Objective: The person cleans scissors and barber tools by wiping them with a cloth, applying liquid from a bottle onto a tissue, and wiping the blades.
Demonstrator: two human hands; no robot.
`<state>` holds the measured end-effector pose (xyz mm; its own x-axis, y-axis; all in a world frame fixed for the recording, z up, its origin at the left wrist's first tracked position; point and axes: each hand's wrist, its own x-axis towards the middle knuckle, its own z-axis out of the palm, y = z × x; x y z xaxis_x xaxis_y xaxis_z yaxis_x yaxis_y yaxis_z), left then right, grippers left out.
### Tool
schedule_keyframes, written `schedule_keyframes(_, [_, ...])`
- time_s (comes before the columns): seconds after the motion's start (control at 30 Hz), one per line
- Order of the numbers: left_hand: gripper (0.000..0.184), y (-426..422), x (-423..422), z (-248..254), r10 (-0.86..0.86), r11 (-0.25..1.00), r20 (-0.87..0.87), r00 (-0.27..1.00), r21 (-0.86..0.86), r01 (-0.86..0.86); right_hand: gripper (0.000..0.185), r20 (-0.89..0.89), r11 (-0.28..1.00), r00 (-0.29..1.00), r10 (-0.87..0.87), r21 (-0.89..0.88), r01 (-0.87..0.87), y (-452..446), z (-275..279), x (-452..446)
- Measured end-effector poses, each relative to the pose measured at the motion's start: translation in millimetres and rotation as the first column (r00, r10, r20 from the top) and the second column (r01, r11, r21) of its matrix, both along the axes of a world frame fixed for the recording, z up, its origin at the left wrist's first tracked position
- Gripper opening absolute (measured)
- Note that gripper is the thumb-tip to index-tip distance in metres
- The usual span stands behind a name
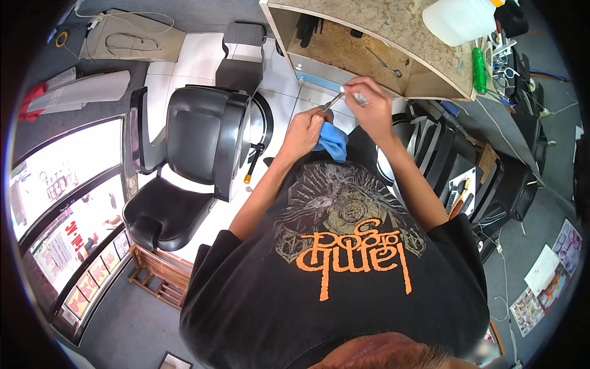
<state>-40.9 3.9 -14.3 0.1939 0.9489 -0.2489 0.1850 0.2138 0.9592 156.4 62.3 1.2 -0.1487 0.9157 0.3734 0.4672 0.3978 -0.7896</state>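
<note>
Near the top centre, my left hand (pixel 303 134) is closed around one end of a slim metal tool (pixel 332 102) and a blue cloth (pixel 332 142), which hangs below the fingers. My right hand (pixel 370 106) is closed at the tool's other end, up and to the right, with something small and white at the fingertips. The exact kind of tool is too small to tell. Both hands are in front of the black shirt, close together but apart.
A black barber chair (pixel 195 132) stands on the left. Ahead is an open wooden cabinet (pixel 362 24) with scissors (pixel 384 63) inside. A white jug (pixel 458 21) and a green-handled screwdriver (pixel 479 71) are on its top. More black chairs (pixel 455 154) are on the right.
</note>
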Motion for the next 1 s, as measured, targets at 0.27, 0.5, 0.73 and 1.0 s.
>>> schedule_keyframes(0.27, [0.033,-1.0,0.0,2.2,-0.016,0.999,-0.004,1.000,0.035,0.016,0.014,0.024,0.996,0.999,0.048,-0.075,-0.046,-8.0,-9.0,-10.9])
schedule_keyframes(0.5, [0.033,-0.9,2.1,-3.7,0.024,0.995,-0.008,1.000,0.095,-0.023,0.011,0.026,0.993,0.994,0.102,-0.069,-0.100,-13.1,0.0,-17.3])
schedule_keyframes(0.73, [0.034,-2.2,2.3,-2.1,0.023,0.998,-0.005,1.000,0.056,-0.023,0.012,0.012,0.988,0.989,0.151,-0.041,-0.150,-17.3,-2.2,-17.0])
schedule_keyframes(1.0, [0.033,-1.1,5.7,-5.2,0.088,0.991,0.004,0.996,0.098,-0.088,0.011,0.007,0.989,0.991,0.134,-0.057,-0.134,-21.7,1.0,-25.3])
